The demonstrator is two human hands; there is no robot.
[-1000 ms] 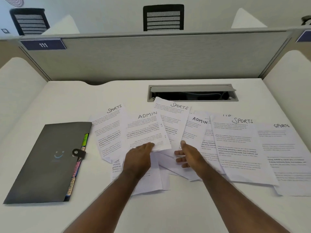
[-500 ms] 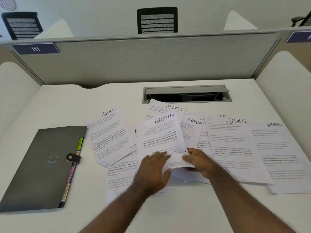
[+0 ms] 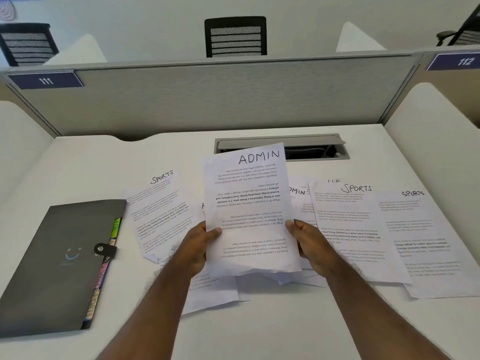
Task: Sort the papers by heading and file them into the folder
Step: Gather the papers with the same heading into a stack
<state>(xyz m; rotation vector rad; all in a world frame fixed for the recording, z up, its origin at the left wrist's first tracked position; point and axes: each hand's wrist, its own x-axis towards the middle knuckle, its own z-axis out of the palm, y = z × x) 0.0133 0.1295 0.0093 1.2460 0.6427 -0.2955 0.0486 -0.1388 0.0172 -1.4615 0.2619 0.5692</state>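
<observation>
An ADMIN sheet (image 3: 246,203) is held up above the desk, its printed text upside down. My left hand (image 3: 197,245) grips its left edge and my right hand (image 3: 309,242) grips its right edge, thumbs on the front. Under and around it lie loose sheets: a SPORTS sheet (image 3: 158,211) at the left, a second ADMIN sheet (image 3: 298,196) half hidden, a SPORTS sheet (image 3: 348,229) and another SPORTS sheet (image 3: 426,242) at the right. The grey folder (image 3: 59,266) lies shut at the left, coloured tabs showing along its right edge.
A grey cable hatch (image 3: 311,144) is set into the white desk (image 3: 259,328) behind the papers. A grey partition (image 3: 207,100) closes the back, and white side panels stand at both ends.
The ADMIN sheet, which lay on the pile a second ago, has been slid over and lifted off the desk by both hands. The camera view has tilted up a little.
</observation>
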